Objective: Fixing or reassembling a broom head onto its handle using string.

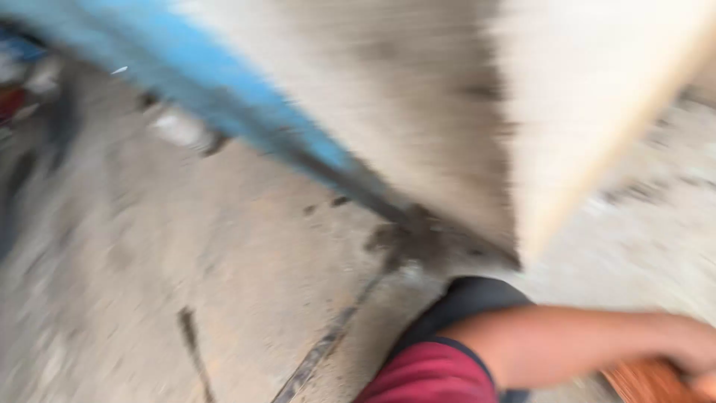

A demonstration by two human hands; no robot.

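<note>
The frame is heavily motion-blurred. One bare forearm (567,343) extends from the red sleeve (432,377) toward the near right, roughly level. Its hand (697,347), probably the right, sits at the frame edge, touching an orange-brown object (645,382); whether it grips cannot be determined. A pale plastered wall corner (522,186) stands just beyond. No other hand shows.

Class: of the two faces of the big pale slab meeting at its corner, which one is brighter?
The right face, pale cream; the left face is greyer, dirt-smudged.
</note>
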